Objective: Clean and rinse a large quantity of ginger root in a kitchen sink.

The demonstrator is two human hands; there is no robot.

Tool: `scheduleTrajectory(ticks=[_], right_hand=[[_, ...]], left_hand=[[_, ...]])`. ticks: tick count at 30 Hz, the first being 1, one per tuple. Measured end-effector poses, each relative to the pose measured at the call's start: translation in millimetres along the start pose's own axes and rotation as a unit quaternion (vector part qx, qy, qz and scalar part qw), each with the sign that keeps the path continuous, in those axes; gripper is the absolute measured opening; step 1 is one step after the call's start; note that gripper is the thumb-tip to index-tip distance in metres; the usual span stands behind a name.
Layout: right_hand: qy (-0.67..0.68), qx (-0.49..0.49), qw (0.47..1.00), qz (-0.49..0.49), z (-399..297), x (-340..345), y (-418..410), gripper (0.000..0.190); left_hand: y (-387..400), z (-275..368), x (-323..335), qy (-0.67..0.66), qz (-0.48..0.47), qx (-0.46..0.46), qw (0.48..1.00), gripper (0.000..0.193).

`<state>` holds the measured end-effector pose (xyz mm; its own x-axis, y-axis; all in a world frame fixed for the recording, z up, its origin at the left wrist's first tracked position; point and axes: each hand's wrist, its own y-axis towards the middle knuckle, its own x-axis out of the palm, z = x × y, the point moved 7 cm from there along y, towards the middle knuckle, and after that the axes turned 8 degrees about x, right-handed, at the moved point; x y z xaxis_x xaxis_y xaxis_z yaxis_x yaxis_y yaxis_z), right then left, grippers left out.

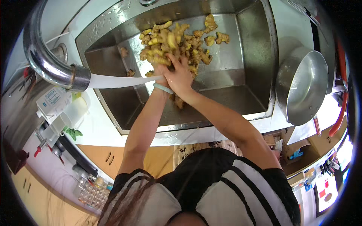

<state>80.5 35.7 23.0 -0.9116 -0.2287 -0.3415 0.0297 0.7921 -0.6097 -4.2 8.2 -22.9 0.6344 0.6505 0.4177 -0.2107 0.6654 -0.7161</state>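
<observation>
A heap of ginger root [172, 36] lies in the steel sink [253, 65], its front part blurred. My left hand [160, 70], with a pale bangle [163, 88] at the wrist, is against the heap; its fingers are mostly hidden. Overlapping it, my right hand [181, 75] has its thumb and fingers spread, the fingertips in among the ginger. I cannot tell whether either hand grips a piece. From the chrome faucet [51, 67], a water stream [121, 81] runs onto the left hand near the wrist. Loose ginger pieces [222, 37] lie right of the heap.
A metal pan [306, 87] rests tilted on the counter right of the sink. Left of the sink stand a white carton [55, 100] bearing writing and a translucent container [75, 113], near green leaves [73, 132]. An open cardboard box [297, 158] is at lower right.
</observation>
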Motion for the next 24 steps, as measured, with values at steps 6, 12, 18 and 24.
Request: scheduleTrajectory(ticks=[6, 12, 18, 24], right_hand=[[-0.100, -0.104, 0.984, 0.103, -23, 12, 19, 0.042], [-0.062, -0.143, 0.988, 0.018, -40, -3, 36, 0.032], [-0.045, -0.175, 0.983, 0.029, -25, 4, 30, 0.023], [-0.174, -0.315, 0.926, 0.114, -12, -72, 67, 0.036]], left_hand=[[-1, 15, 39, -0.029, -0.056, 0.021, 0.998, 0.060], [-7, 14, 33, -0.027, -0.041, 0.081, 0.996, 0.041], [-5, 11, 41, -0.192, -0.140, 0.009, 0.971, 0.031], [-17, 87, 17, 0.455, 0.015, 0.362, 0.814, 0.056]])
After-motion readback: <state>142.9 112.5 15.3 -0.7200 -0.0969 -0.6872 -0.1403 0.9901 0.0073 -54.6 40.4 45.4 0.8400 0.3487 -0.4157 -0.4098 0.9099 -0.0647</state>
